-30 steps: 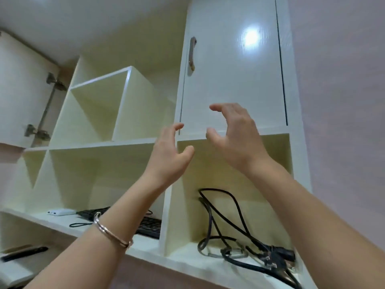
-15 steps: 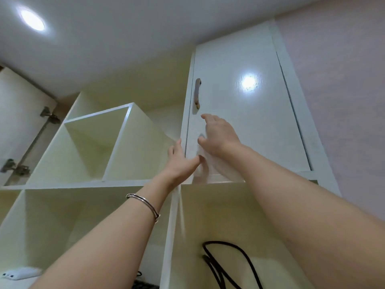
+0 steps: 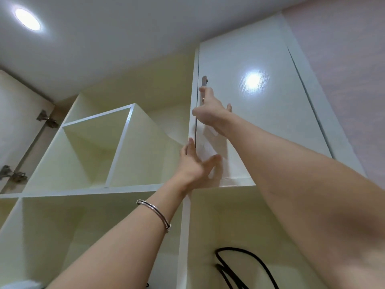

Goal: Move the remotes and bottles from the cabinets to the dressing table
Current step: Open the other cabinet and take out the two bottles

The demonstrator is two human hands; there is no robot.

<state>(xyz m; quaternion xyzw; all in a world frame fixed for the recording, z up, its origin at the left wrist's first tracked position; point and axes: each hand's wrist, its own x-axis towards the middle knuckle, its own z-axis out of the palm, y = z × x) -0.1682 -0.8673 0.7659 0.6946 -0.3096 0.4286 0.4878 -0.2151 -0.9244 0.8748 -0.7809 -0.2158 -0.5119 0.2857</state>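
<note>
No remote or bottle shows in the head view. A white upper cabinet door [image 3: 260,122] is closed, with a dark metal handle [image 3: 204,80] near its left edge. My right hand [image 3: 210,111] is stretched up to that handle, its fingertips on the lower part and its fingers spread apart. My left hand [image 3: 193,165] is open beside the door's lower left corner, with the thumb against the door face. A silver bracelet [image 3: 155,214] sits on the left wrist.
Open cream shelf compartments [image 3: 93,153] fill the left side. At the far left stands an opened door [image 3: 16,122] with hinges [image 3: 46,119]. A black cable [image 3: 245,259] lies in the compartment below the closed door. A ceiling light [image 3: 28,18] glows at top left.
The view has tilted upward. My right hand rose from the door's lower part to the handle. My left hand moved up to the door's lower left corner.
</note>
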